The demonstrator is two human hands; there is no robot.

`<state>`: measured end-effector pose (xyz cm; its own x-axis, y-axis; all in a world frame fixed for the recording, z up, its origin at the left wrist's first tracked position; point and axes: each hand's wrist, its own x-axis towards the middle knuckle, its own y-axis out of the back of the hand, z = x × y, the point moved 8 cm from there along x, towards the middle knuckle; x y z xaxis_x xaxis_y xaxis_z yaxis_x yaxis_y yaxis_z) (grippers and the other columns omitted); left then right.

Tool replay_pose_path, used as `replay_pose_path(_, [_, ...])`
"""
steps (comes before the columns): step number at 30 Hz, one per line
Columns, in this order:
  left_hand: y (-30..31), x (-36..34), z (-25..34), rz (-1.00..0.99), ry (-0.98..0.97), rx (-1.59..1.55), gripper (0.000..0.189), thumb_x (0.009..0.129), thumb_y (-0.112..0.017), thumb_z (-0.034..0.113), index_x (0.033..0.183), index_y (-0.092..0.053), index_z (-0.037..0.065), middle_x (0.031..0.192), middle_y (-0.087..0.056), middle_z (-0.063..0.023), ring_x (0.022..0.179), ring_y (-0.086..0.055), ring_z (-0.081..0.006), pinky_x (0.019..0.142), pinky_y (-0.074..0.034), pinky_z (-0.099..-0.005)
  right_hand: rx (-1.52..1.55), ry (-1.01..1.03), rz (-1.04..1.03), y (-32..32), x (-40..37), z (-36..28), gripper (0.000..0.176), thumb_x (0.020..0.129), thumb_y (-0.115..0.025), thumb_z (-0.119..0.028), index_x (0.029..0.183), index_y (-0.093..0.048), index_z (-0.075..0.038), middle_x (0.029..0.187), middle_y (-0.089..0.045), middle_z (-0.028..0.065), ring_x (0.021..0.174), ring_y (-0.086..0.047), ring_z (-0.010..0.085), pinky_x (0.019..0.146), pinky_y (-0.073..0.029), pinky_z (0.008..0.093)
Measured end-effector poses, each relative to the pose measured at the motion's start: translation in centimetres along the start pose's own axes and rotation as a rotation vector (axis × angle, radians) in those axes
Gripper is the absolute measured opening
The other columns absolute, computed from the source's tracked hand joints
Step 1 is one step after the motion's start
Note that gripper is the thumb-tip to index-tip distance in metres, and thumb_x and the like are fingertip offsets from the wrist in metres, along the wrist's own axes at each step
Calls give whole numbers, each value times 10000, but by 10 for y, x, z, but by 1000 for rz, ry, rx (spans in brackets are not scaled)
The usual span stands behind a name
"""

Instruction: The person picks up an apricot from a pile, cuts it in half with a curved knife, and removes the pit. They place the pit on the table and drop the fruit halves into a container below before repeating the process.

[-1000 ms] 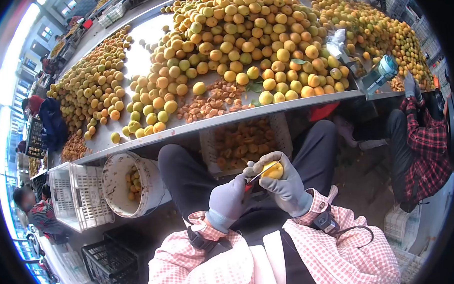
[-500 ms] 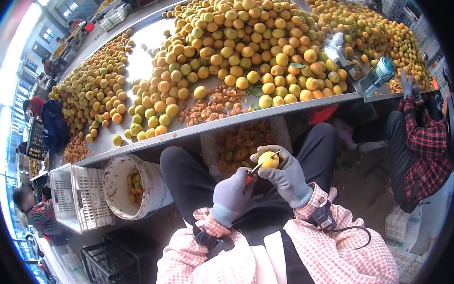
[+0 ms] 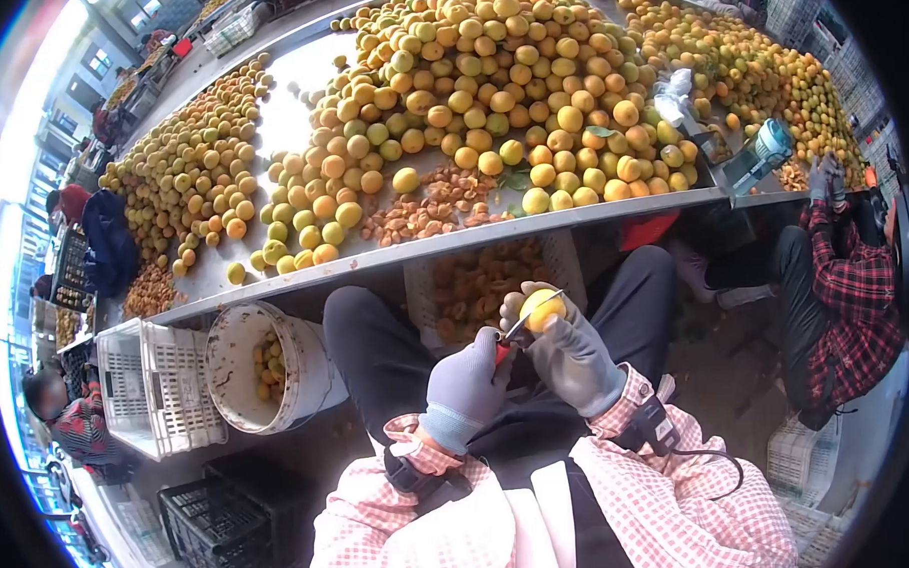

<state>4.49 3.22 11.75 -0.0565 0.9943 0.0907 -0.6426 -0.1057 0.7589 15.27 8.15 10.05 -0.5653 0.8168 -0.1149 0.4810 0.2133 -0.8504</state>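
My gloved left hand [image 3: 465, 386] is closed around the red handle of a small knife [image 3: 519, 329]. The knife's thin blade points up and right, lying across a yellow apricot [image 3: 542, 309]. Gloved fingers of my right hand [image 3: 575, 355] grip that apricot from behind and the right side. Both hands are over my lap, in front of a white crate [image 3: 566, 265] holding halved orange fruit [image 3: 480, 283]. Above them, the metal table [image 3: 393, 254] carries a big heap of apricots [image 3: 467, 73] and a small pile of brown pits [image 3: 427, 205] near its edge.
A white bucket [image 3: 304, 404] with some fruit inside stands left of my knee, beside stacked white crates [image 3: 183, 389]. Black crates [image 3: 223, 522] are on the floor. At right sits a person in a checked shirt [image 3: 855, 280], near a teal-lidded container [image 3: 767, 148] on the table.
The apricot has tilted and shifted slightly right in my right hand, whose fingers have moved around it. The blade still crosses it. The other person's hands at right have moved slightly.
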Motion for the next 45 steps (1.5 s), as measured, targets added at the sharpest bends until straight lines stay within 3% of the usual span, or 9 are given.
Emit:
replay_pose_path(3, [3,1,-6,-14,16,23,199,855,-631,196,950,-502,77,681,-594,-169,647,-609,-382,532,-458,-449,57,-27,30,2,2,-1,576,773,-787,-171,1263,-510,-47,1161,-601,72,1010,-586,130,910,-463,244])
replay_pose_path(6, [-1,-1,-10,-36,21,30,203,859,-626,197,953,-497,70,682,-594,-173,655,-611,-386,539,-460,-452,-501,39,12,19,4,-11,458,859,-694,-117,1268,-509,-30,1080,-627,71,963,-618,155,890,-499,291])
replay_pose_path(12, [-12,0,-6,-15,73,-95,242,853,-621,190,992,-470,62,706,-604,-166,668,-612,-383,552,-465,-454,124,49,48,14,8,14,470,860,-696,-129,1280,-506,-38,1168,-602,95,984,-614,157,881,-516,323])
replay_pose_path(18, [-11,4,-18,-48,48,59,257,848,-620,200,997,-463,62,714,-612,-168,673,-617,-382,553,-470,-459,-426,-51,-55,14,11,-2,483,872,-691,-197,1289,-497,-49,1207,-590,90,1091,-579,171,947,-477,341])
replay_pose_path(24, [-11,12,-18,-37,82,98,246,838,-603,173,1008,-461,67,724,-616,-173,685,-617,-391,563,-471,-472,45,-15,72,24,12,24,511,874,-687,-231,1291,-468,-31,1235,-587,131,1133,-568,215,1002,-440,362])
replay_pose_path(28, [-15,11,-23,-92,97,154,277,845,-601,197,1040,-463,58,729,-631,-167,667,-623,-383,556,-483,-471,-386,-33,-35,24,12,13,461,920,-629,-253,1297,-461,-47,1242,-580,126,1098,-591,209,961,-467,341])
replay_pose_path(34, [-21,8,-21,-43,166,-34,244,851,-595,191,1022,-471,68,745,-620,-193,705,-606,-419,593,-466,-498,131,40,147,18,16,31,476,889,-672,-248,1284,-481,-63,1231,-580,88,1070,-584,178,919,-481,322])
replay_pose_path(41, [-19,7,-32,-53,159,38,249,874,-586,233,1018,-472,64,761,-626,-199,717,-610,-422,598,-465,-505,-425,-57,93,18,18,1,438,867,-697,-148,1253,-507,-61,1074,-611,25,989,-573,105,875,-495,268])
replay_pose_path(45, [-18,14,-25,-18,165,41,244,865,-594,227,1003,-471,68,768,-632,-200,719,-615,-420,596,-468,-508,-42,-2,122,21,17,27,425,909,-636,-318,1241,-529,-76,1129,-624,80,1085,-563,182,983,-416,348])
